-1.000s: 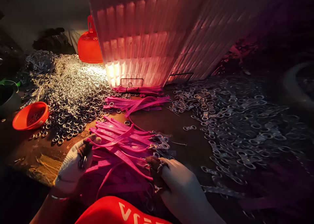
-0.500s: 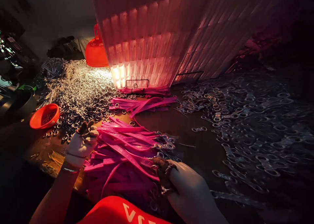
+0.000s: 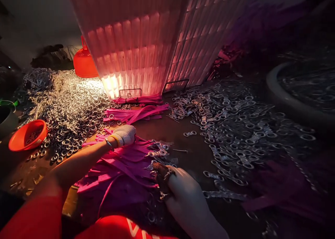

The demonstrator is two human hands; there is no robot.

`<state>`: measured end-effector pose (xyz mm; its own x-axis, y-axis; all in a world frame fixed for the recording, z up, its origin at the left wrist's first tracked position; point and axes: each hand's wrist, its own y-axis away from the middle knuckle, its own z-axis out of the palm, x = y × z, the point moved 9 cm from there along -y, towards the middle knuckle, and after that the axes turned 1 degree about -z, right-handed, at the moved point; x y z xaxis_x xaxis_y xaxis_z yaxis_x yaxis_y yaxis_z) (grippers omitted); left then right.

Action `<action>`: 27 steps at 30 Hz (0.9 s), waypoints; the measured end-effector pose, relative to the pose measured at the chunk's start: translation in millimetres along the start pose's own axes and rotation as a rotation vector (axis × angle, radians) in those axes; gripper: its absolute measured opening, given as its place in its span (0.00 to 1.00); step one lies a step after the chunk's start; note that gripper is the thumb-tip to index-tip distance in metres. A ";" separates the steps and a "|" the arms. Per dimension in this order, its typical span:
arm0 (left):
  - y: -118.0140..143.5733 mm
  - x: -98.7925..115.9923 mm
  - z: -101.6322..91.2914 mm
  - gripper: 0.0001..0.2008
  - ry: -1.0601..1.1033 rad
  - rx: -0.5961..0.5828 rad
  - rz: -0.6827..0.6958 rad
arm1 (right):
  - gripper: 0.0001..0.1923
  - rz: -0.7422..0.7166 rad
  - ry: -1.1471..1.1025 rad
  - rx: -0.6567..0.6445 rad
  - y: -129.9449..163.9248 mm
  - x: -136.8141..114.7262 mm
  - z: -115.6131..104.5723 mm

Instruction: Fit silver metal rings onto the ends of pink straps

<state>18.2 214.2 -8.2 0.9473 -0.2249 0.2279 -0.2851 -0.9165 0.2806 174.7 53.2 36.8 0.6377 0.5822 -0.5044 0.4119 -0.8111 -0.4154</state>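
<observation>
A heap of pink straps (image 3: pixel 123 172) lies in front of me, with metal links (image 3: pixel 159 150) at their right ends. My left hand (image 3: pixel 125 135), in a white dotted glove, is over the heap's far part. Its fingers are curled, and what they hold, if anything, is hidden. At the right edge of the heap, my right hand (image 3: pixel 180 186) wears brown finger covers tied with cord. Its fingers are closed at the end of a pink strap beside the metal links; the exact grip is partly covered.
Loose metal rings (image 3: pixel 78 110) are piled at the left under a red lamp (image 3: pixel 85 62). An orange bowl (image 3: pixel 27 136) holds some rings. More metal links (image 3: pixel 235 127) spread at the right. Ribbed translucent panels (image 3: pixel 136 47) stand behind a smaller pink strap bundle (image 3: pixel 136 113).
My left hand has moved rightward from the heap's left edge to over its far part. My right hand stays at the metal ends. The view has turned to the right.
</observation>
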 end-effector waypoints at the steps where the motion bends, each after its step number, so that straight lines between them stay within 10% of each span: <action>1: 4.1 3.6 -3.2 0.09 -0.014 0.012 0.003 | 0.17 0.007 0.013 0.000 -2.4 0.5 -1.4; 7: 70.4 16.8 -49.1 0.09 0.375 0.191 0.060 | 0.22 0.056 0.024 -0.035 -25.7 2.0 -10.3; 13: 134.2 26.3 -8.2 0.13 1.359 -0.116 -0.239 | 0.15 0.009 0.024 -0.031 -46.0 -13.0 -3.5; 27: 133.2 30.4 11.6 0.20 1.238 -0.035 -0.129 | 0.09 0.073 0.332 -0.208 -41.8 -24.4 16.5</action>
<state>10.8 81.4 25.3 0.2001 0.3466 0.9164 -0.2217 -0.8951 0.3869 131.2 73.9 54.0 0.8321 0.4998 -0.2405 0.4589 -0.8639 -0.2075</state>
